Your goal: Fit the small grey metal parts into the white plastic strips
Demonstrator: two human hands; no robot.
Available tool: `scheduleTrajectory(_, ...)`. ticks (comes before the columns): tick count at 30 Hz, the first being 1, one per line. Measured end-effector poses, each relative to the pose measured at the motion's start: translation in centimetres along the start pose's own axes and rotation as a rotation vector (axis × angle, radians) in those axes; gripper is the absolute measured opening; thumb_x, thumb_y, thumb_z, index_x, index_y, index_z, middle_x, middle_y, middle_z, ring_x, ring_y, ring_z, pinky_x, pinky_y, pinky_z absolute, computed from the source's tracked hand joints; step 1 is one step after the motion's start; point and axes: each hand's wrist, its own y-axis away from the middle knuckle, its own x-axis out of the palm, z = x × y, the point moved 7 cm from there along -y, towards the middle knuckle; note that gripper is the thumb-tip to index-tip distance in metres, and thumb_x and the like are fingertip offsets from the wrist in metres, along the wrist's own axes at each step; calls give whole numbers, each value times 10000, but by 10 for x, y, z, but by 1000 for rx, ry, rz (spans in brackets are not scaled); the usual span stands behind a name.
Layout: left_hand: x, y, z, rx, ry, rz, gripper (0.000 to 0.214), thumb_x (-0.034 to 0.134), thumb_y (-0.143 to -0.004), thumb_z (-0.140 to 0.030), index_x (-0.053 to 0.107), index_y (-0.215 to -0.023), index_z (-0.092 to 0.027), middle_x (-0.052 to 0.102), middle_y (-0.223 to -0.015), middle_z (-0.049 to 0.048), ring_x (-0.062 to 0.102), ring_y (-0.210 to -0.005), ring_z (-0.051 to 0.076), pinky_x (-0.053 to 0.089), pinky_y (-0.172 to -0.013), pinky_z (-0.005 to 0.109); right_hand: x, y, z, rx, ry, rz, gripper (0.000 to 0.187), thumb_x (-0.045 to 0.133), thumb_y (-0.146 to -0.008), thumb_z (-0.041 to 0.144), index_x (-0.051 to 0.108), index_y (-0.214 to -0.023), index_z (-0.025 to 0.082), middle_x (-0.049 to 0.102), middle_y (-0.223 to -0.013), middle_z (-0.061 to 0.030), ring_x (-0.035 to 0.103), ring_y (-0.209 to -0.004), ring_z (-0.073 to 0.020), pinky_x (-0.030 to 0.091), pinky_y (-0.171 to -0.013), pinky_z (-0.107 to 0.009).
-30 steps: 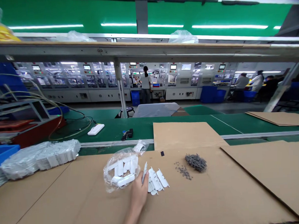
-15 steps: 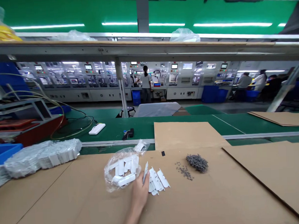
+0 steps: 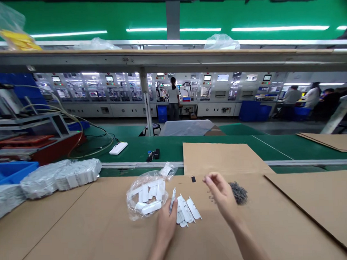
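Just left of the fanned flat white plastic pieces (image 3: 187, 211), the left hand (image 3: 166, 224) grips a slim white plastic strip (image 3: 172, 200). Farther left sits a clear plastic bag (image 3: 131, 201); rightward, the right hand (image 3: 224, 195), pinched narrow, contents unclear, partly hides a grey granular heap (image 3: 240, 193).

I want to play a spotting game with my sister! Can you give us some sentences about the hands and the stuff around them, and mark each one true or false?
1. The left hand is nearer to the clear bag than the right hand is. True.
2. The left hand holds a thin white part. True.
3. The right hand is inside the clear bag. False: it is outside, near the grey pile.
4. The grey pile is left of the clear bag. False: it is to the right.
5. A white object lies on the green tabletop. True.
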Motion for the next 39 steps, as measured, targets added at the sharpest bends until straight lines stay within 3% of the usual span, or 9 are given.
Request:
scheduleTrajectory(2, 0, -1, 1, 10, 34, -4, 387, 308, -793, -424, 580, -846, -154, 612, -678, 27, 545, -677, 181, 375, -625, 240, -7, -23, -57, 67, 546, -16, 231, 407, -738, 376, 555, -800, 211, 584, -840, -54, 498, -826, -206, 346, -725, -312)
scheduleTrajectory(5, 1, -2, 4, 16, 63, 4, 385, 304, -796, -425, 574, -852, -155, 609, -683, 34, 549, -678, 183, 377, -627, 243, -16, -34, -114, 120, 700, -49, 162, 519, -659, 289, 594, -761, 189, 583, -844, -95, 464, -849, -276, 313, -695, -364)
scheduleTrajectory(8, 1, -2, 6, 25, 72, 3, 375, 300, -802, -423, 565, -842, -161, 599, -669, 29, 548, -672, 179, 378, -622, 239, -16, -31, -134, 110, 757, -59, 116, 549, -637, 282, 602, -696, 197, 580, -813, -93, 450, -836, -283, 295, -686, -368)
scheduleTrajectory(14, 1, -1, 5, 44, 54, -11, 358, 306, -807, -407, 563, -764, -161, 575, -623, 22, 534, -641, 168, 375, -607, 232, -11, -34, -137, 72, 728, -49, 119, 507, -677, 276, 599, -634, 214, 587, -782, -79, 453, -852, -271, 293, -709, -363)
scheduleTrajectory(20, 1, -1, 1, 63, 140, 20, 350, 315, -801, -402, 560, -775, -154, 586, -679, 26, 532, -671, 168, 384, -633, 245, -16, -32, -131, 70, 516, -42, 211, 419, -748, 346, 551, -710, 186, 602, -754, -75, 525, -762, -218, 366, -690, -310)
scheduleTrajectory(25, 6, 1, -5, 86, 257, 81, 301, 385, -775, -390, 561, -804, -148, 593, -695, 26, 539, -668, 162, 400, -624, 236, 17, -10, -123, 97, 263, 43, 228, 414, -761, 399, 480, -735, 182, 568, -634, -17, 539, -585, -154, 409, -542, -237)
scheduleTrajectory(28, 15, 4, -9, 93, 351, 156, 277, 435, -756, -377, 557, -860, -152, 614, -752, 31, 553, -692, 158, 412, -637, 228, 50, 8, -120, 214, -215, 138, 226, 534, -698, 395, 466, -743, 185, 521, -607, 20, 493, -502, -115, 379, -471, -212)
scheduleTrajectory(31, 24, 8, -14, 103, 374, 229, 268, 454, -749, -372, 579, -811, -144, 625, -735, 34, 555, -682, 156, 415, -639, 227, 71, 22, -113, 280, -415, 209, 250, 569, -675, 407, 490, -714, 174, 489, -554, 39, 460, -462, -92, 350, -442, -192)
scheduleTrajectory(39, 29, 12, -19, 125, 387, 255, 265, 455, -747, -368, 571, -703, -134, 573, -641, 12, 497, -606, 131, 395, -579, 217, 67, 24, -114, 284, -451, 73, 260, 598, -652, 404, 536, -690, 154, 527, -548, 19, 477, -473, -98, 373, -451, -194)
